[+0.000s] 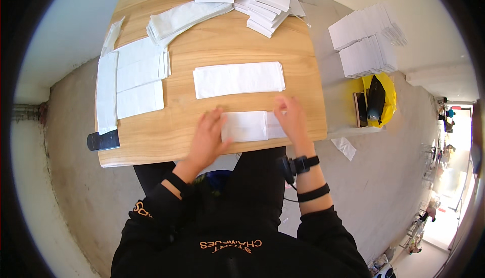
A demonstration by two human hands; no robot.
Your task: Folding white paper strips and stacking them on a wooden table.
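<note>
A white, thin, flat sleeve lies crosswise near the table's front edge, its right part showing a fold line or a second layer. My left hand is at its left end, fingers apart, the fingertips resting by its edge. My right hand curls at its right end, with thumb and fingers closed on the upper corner; the exact grip is partly hidden. Just beyond lies a neat stack of long white sleeves, touched by neither hand.
More white sleeves lie at the table's left, with a long bundle and piled white folded cards at the back. A dark phone sits at the left corner. Right of the table are stacked white cards and a yellow bag.
</note>
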